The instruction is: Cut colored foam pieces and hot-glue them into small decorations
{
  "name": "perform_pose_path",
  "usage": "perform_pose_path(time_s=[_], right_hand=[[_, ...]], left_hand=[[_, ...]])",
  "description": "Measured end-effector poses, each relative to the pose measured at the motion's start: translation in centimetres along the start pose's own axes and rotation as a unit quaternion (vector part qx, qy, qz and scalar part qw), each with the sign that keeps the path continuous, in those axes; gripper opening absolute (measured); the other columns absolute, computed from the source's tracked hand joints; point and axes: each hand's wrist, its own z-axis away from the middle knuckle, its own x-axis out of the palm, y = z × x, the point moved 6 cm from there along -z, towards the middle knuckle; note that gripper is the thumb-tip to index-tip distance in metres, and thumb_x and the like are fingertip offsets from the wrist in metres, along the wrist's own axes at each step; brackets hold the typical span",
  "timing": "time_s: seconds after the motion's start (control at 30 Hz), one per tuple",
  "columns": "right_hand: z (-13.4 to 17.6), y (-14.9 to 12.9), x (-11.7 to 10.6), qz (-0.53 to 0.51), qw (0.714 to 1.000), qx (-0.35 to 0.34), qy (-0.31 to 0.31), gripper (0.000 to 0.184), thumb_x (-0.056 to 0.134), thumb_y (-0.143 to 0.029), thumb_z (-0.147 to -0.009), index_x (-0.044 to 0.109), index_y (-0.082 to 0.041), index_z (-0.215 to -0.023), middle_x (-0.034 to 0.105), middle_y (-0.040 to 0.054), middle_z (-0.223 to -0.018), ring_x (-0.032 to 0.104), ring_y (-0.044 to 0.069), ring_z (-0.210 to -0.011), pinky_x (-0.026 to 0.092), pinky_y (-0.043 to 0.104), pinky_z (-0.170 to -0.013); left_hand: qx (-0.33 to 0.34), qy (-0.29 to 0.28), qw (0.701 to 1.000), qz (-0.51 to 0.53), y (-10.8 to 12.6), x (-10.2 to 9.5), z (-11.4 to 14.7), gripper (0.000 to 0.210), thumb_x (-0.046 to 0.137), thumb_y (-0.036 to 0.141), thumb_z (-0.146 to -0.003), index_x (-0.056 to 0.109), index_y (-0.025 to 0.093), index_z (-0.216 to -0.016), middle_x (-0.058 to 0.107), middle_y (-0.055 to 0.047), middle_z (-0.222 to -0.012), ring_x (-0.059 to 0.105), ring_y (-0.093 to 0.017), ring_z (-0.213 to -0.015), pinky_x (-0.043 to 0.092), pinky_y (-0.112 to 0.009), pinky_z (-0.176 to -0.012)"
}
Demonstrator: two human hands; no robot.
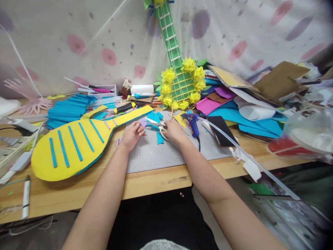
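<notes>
My right hand is closed around the handles of a pair of scissors, whose blades point left over the cutting mat. My left hand is closed in a pinch, with a small purple paper piece at its fingertips, close to the scissor tips. Blue paper scraps lie under and around the scissors. To the left of my left hand rests a yellow paper guitar with blue strips across its body and two small purple strips on its neck.
A blue glue gun and a black phone lie right of my right hand. Behind stands a green guitar with yellow flowers. Coloured paper is heaped at right, near a plastic tub. A white marker lies front left.
</notes>
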Motion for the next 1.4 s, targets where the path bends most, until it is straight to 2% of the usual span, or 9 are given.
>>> perform_pose_path(time_s=[0.13,0.33,0.47,0.67,0.77,0.9,1.07,1.17,1.4], right_hand=[[-0.1,0.1,0.2,-0.003,0.999,-0.029,-0.016,0.028,0.058,-0.030,-0.073,0.066,-0.014,-0.094,0.059,0.0133,-0.098,0.053,0.023,-0.095,0.038,0.030,-0.083],[-0.1,0.2,0.3,-0.023,0.999,-0.027,-0.023,0.031,0.060,-0.029,-0.071,0.065,-0.014,-0.098,0.057,0.0122,-0.097,0.052,0.022,-0.093,0.039,0.029,-0.082],[0.0,0.3,0.1,-0.041,0.999,-0.018,-0.024,0.029,0.061,-0.028,-0.070,0.064,-0.014,-0.096,0.056,0.0110,-0.097,0.052,0.020,-0.092,0.039,0.028,-0.083],[0.3,0.0,-0.5,-0.052,0.998,-0.033,-0.017,0.034,0.063,-0.028,-0.068,0.060,-0.017,-0.101,0.055,0.0092,-0.101,0.051,0.021,-0.097,0.038,0.029,-0.087],[0.4,-0.3,-0.9,-0.060,0.997,-0.045,-0.006,0.039,0.063,-0.032,-0.070,0.059,-0.019,-0.106,0.055,0.0089,-0.103,0.051,0.021,-0.101,0.038,0.030,-0.088],[0.2,-0.2,-1.4,-0.081,0.996,-0.024,0.036,0.034,0.061,-0.036,-0.074,0.061,-0.019,-0.103,0.057,0.0091,-0.103,0.051,0.022,-0.102,0.038,0.033,-0.089],[-0.3,0.5,-1.3,-0.100,0.992,-0.001,0.073,0.027,0.057,-0.033,-0.077,0.063,-0.016,-0.097,0.060,0.0091,-0.100,0.053,0.020,-0.097,0.038,0.030,-0.087],[-0.4,0.6,-1.3,-0.107,0.991,0.004,0.079,0.024,0.056,-0.032,-0.078,0.063,-0.016,-0.095,0.061,0.0085,-0.098,0.054,0.019,-0.094,0.039,0.029,-0.084],[-0.3,0.4,-1.4,-0.122,0.990,0.008,0.075,0.021,0.053,-0.029,-0.079,0.063,-0.016,-0.092,0.063,0.0080,-0.095,0.055,0.018,-0.090,0.040,0.029,-0.080]], left_hand=[[-0.044,0.025,0.995,0.086,0.3,-0.5,0.1,0.024,0.048,0.034,-0.083,0.041,0.018,-0.067,0.020,0.009,-0.047,0.022,-0.005,-0.038,0.032,-0.017,-0.043],[-0.025,0.155,0.978,0.135,0.8,-2.7,-0.1,0.026,0.031,0.022,-0.084,0.026,0.020,-0.058,0.014,0.009,-0.043,0.014,-0.006,-0.033,0.015,-0.017,-0.033],[-0.042,0.155,0.978,0.133,0.5,-2.5,0.0,0.027,0.033,0.021,-0.084,0.025,0.019,-0.058,0.013,0.009,-0.043,0.013,-0.005,-0.032,0.011,-0.017,-0.032],[-0.043,0.067,0.985,0.156,0.2,-1.4,0.0,0.034,0.043,0.048,-0.084,0.042,0.018,-0.067,0.033,0.006,-0.052,0.036,-0.006,-0.042,0.039,-0.018,-0.044],[-0.032,0.060,0.989,0.131,0.0,-1.3,-0.2,0.025,0.046,0.035,-0.085,0.044,0.017,-0.068,0.044,0.003,-0.058,0.049,-0.008,-0.054,0.049,-0.025,-0.063],[0.022,0.107,0.989,0.099,0.3,-2.0,-0.4,0.017,0.050,0.020,-0.083,0.047,0.016,-0.066,0.052,0.002,-0.063,0.055,-0.008,-0.061,0.051,-0.030,-0.074],[0.007,0.119,0.985,0.123,0.2,-2.2,-0.4,0.032,0.043,0.041,-0.086,0.055,0.014,-0.074,0.061,-0.005,-0.071,0.061,-0.012,-0.068,0.052,-0.033,-0.074],[-0.006,0.107,0.987,0.123,0.0,-2.1,-0.4,0.031,0.040,0.038,-0.088,0.056,0.014,-0.079,0.063,-0.006,-0.076,0.063,-0.014,-0.075,0.052,-0.034,-0.075],[0.035,0.118,0.992,0.033,0.1,-2.4,-0.4,0.021,0.056,0.027,-0.081,0.047,0.015,-0.066,0.053,0.003,-0.064,0.056,-0.007,-0.056,0.051,-0.024,-0.063]])
